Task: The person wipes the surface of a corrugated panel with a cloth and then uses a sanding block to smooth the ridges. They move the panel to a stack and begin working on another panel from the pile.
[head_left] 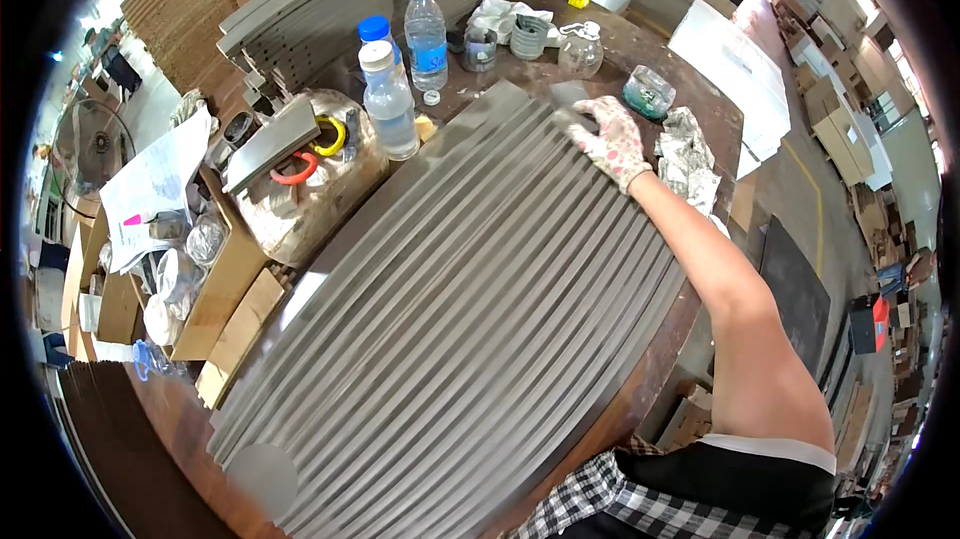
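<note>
My right hand, in a white glove with a pink flower pattern, reaches to the far end of a row of long grey strips. Its fingers are apart and rest at the strips' far ends, with nothing visibly gripped. Just beyond the fingertips lies a short grey flat piece. The strips lie side by side across a dark brown table, running from near left to far right. My left hand is out of view. A round, blurred grey patch covers the strips' near left end.
Water bottles, jars and a crumpled cloth surround the strips' far end. Left are a wrapped bundle with scissors and a cardboard box of odds and ends. Behind stands a stack of grey boards; another person's arm shows beyond.
</note>
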